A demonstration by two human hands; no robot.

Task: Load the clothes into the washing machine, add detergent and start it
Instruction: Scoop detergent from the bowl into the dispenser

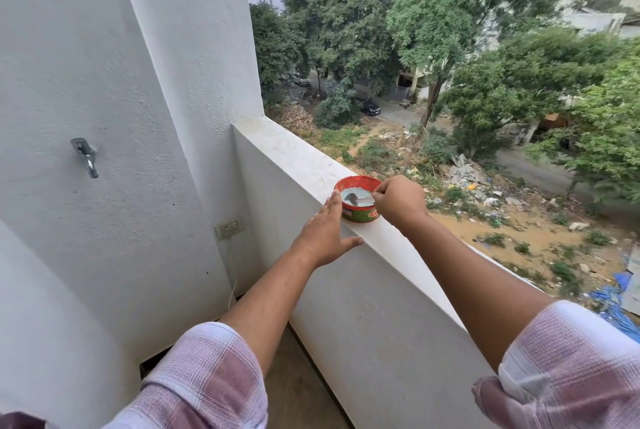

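A round red and green detergent tub [360, 213] stands open on top of the white balcony parapet [298, 158]. Pale blue-white powder fills it. A metal spoon [353, 200] lies in the powder, and my right hand [398, 201] pinches its handle at the tub's right rim. My left hand [323, 232] rests flat on the parapet, its straight fingers touching the tub's left side and its thumb spread along the ledge. No washing machine or clothes are in view.
A white wall on the left carries a metal tap [86, 156] and a socket plate [228, 228] near the corner. Beyond the parapet is a long drop to trees, a road and rubble. The balcony floor [298, 390] runs below my arms.
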